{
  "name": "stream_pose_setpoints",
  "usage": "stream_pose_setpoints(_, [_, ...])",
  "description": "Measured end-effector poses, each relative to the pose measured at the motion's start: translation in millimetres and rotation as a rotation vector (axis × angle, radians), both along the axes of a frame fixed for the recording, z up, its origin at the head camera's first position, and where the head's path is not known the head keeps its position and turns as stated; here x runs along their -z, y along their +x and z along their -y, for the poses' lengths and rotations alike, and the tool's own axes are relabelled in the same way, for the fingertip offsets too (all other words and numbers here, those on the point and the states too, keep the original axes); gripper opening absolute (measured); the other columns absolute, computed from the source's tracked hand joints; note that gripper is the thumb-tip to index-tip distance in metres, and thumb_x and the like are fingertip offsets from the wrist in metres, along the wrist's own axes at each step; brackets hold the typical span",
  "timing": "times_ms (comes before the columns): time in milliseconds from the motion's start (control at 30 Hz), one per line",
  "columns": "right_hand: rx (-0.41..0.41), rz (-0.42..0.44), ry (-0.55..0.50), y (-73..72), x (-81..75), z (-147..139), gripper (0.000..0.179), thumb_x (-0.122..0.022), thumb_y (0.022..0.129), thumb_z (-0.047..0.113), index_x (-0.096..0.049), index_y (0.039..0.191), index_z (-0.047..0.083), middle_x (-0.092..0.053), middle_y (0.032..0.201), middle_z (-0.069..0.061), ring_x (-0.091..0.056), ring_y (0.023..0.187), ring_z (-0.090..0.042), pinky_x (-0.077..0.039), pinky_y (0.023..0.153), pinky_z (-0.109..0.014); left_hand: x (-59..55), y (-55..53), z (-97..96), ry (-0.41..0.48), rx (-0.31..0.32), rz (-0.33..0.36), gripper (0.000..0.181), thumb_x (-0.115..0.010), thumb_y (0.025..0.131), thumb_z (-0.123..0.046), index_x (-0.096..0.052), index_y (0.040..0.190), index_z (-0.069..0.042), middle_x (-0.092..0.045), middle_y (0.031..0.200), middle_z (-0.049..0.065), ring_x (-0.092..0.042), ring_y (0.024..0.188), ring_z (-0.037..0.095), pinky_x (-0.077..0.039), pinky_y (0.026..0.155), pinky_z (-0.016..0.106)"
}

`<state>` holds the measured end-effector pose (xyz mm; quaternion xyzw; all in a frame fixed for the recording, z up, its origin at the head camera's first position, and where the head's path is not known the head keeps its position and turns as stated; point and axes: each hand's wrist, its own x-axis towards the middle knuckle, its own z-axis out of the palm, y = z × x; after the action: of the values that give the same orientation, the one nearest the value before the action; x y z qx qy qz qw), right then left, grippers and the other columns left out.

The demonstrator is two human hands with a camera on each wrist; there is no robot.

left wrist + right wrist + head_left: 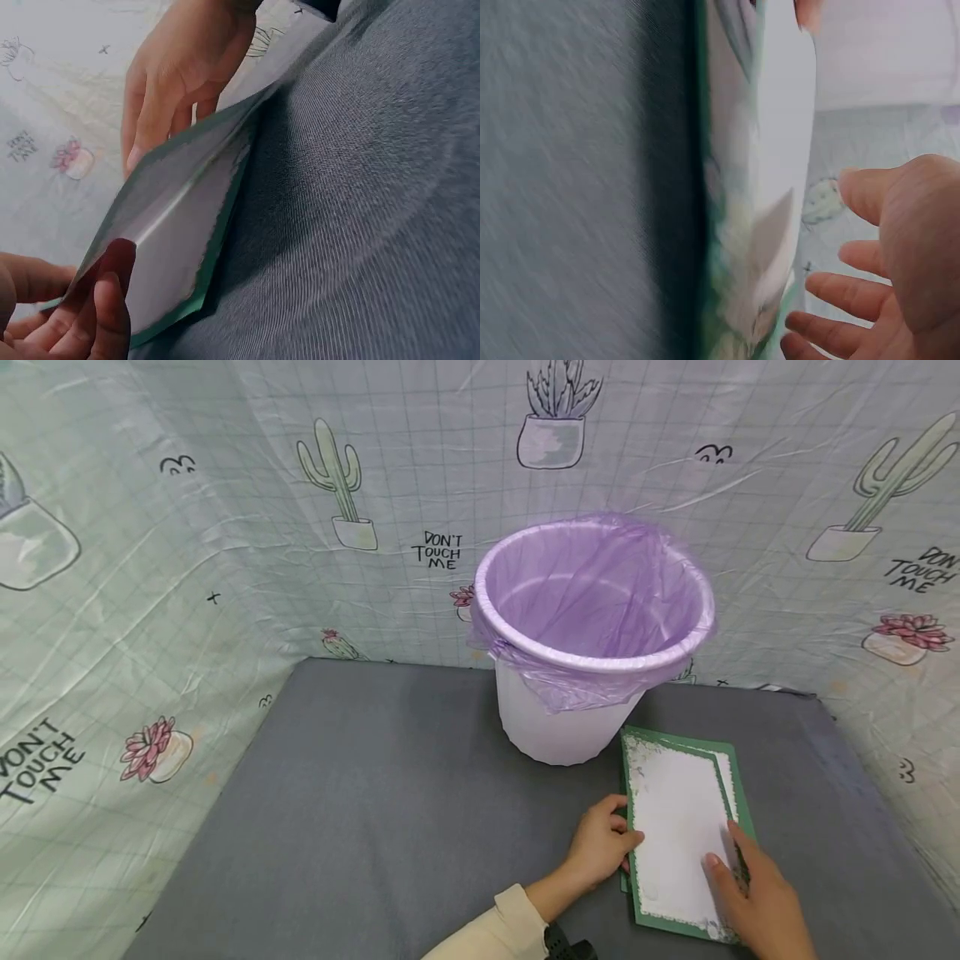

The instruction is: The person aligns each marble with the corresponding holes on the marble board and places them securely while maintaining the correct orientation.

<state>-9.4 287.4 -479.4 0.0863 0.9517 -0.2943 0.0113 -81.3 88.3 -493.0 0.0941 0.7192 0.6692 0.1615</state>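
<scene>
A: Where're the sheets, & who's got hold?
B: Rt side of the table [375, 810], near the bin [566, 727]; can't tell if the top edge touches it. L hand [600, 847] pinches the L edge of the upper sheet [678, 827], thumb on the face. Can't tell if the lower sheet [738, 777] is caught in that pinch too.
A: And the R hand [768, 893]?
B: By the R edge, fingers & thumb well apart, clamped on nothing AFAICT.
A: Tips for handling them, pls?
B: IMO the job now is squaring the pair, since the edges don't line up. Use a light L pinch, as thin sheets prob. crease if squeezed. Set R fingertips flat along the R edge & nudge, don't grab. Tapping the near edge on the table should help too. Watch for a bend: the L wrist view shows a gap btwn the two.
A: Ok, counts?
B: Sheets: 2 I can make out, poss. more underneath, can't tell. Bin: 1. Purple liner [562, 602], folded over the rim: 1. Table: 1. Hands: 2, one pinching, one loose.
</scene>
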Motion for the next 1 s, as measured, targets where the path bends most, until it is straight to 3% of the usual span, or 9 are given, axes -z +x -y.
stream_pose_setpoints(167, [0.038,0.095,-0.037,-2.4,-9.3,-8,0.072,-0.037,0.092,0.049,-0.010,0.143,0.006,-0.028,0.132,-0.033,-0.037,0.104,-0.054,-0.039,0.070,-0.058,-6.7,0.9,20.5,-0.001,0.058,-0.088,0.043,-0.063,0.083,-0.008,-0.049,0.123,-0.014,-0.059,0.072,-0.006,-0.042,0.041,0.008,-0.038,0.038,0.021])
stream_pose_setpoints(267, [0.039,0.072,-0.071,-3.8,-7.2,-3,0.071,-0.038,0.091,0.048,-0.016,0.142,0.004,-0.034,0.132,-0.027,-0.044,0.103,-0.046,-0.045,0.068,-0.048,-14.5,0.9,34.6,0.026,0.084,-0.122,0.042,-0.062,0.083,-0.008,-0.050,0.123,-0.015,-0.060,0.070,-0.002,-0.036,0.041,0.006,-0.031,0.037,0.020])
stream_pose_setpoints(367, [0.043,0.013,-0.103,-3.6,-5.3,5,0.066,-0.042,0.091,0.045,-0.025,0.140,0.005,-0.045,0.127,-0.020,-0.051,0.100,-0.018,-0.048,0.067,-0.029,-24.6,1.8,48.0,0.057,0.121,-0.134,0.042,-0.062,0.083,-0.008,-0.050,0.123,-0.015,-0.060,0.070,0.001,-0.035,0.042,0.005,-0.032,0.040,0.018])
stream_pose_setpoints(433, [0.039,-0.015,-0.143,-3.7,-5.5,10,0.062,-0.044,0.092,0.043,-0.028,0.139,0.006,-0.049,0.124,-0.017,-0.048,0.094,0.002,-0.047,0.065,-0.019,-31.5,2.7,57.3,0.079,0.153,-0.141,0.042,-0.061,0.084,-0.007,-0.049,0.123,-0.013,-0.060,0.071,0.003,-0.036,0.043,0.005,-0.033,0.043,0.018])
stream_pose_setpoints(533, [0.018,-0.023,-0.261,-5.6,-7.1,17,0.059,-0.044,0.092,0.040,-0.028,0.139,0.008,-0.048,0.125,-0.017,-0.042,0.087,0.018,-0.046,0.065,-0.016,-40.2,2.6,73.2,0.144,0.209,-0.152,0.042,-0.058,0.085,-0.003,-0.047,0.125,-0.010,-0.055,0.067,0.006,-0.030,0.041,0.007,-0.032,0.043,0.019])
stream_pose_setpoints(633, [-0.017,-0.052,-0.385,-8.8,-8.2,20,0.055,-0.046,0.093,0.032,-0.028,0.139,0.008,-0.046,0.126,-0.019,-0.051,0.088,0.010,-0.049,0.066,-0.022,-48.7,0.5,90.5,0.212,0.267,-0.148,0.042,-0.056,0.086,-0.001,-0.046,0.126,-0.009,-0.049,0.064,0.005,-0.026,0.042,0.008,-0.030,0.044,0.019])
stream_pose_setpoints(800, [-0.085,-0.081,-0.487,-15.5,-11.6,23,0.051,-0.046,0.094,0.023,-0.028,0.139,0.009,-0.045,0.128,-0.017,-0.055,0.093,-0.001,-0.050,0.067,-0.027,-60.4,-4.8,116.0,0.281,0.397,-0.168,0.041,-0.055,0.087,-0.001,-0.045,0.126,-0.007,-0.046,0.065,0.000,-0.028,0.048,0.009,-0.032,0.051,0.019])
stream_pose_setpoints(900, [-0.132,-0.050,-0.514,-20.2,-14.3,28,0.050,-0.045,0.094,0.023,-0.028,0.139,0.010,-0.045,0.128,-0.016,-0.055,0.092,-0.005,-0.050,0.068,-0.029,-62.7,-8.2,127.5,0.317,0.479,-0.168,0.041,-0.053,0.087,0.004,-0.044,0.126,-0.001,-0.040,0.064,0.000,-0.024,0.050,0.009,-0.028,0.050,0.019])
stream_pose_setpoints(1000, [-0.131,0.011,-0.524,-23.1,-17.1,33,0.050,-0.046,0.094,0.029,-0.031,0.138,0.012,-0.048,0.123,-0.015,-0.054,0.088,-0.009,-0.049,0.067,-0.030,-63.1,-11.7,135.2,0.312,0.522,-0.152,0.041,-0.052,0.086,0.007,-0.043,0.126,0.002,-0.037,0.062,0.002,-0.023,0.050,0.009,-0.025,0.049,0.020])
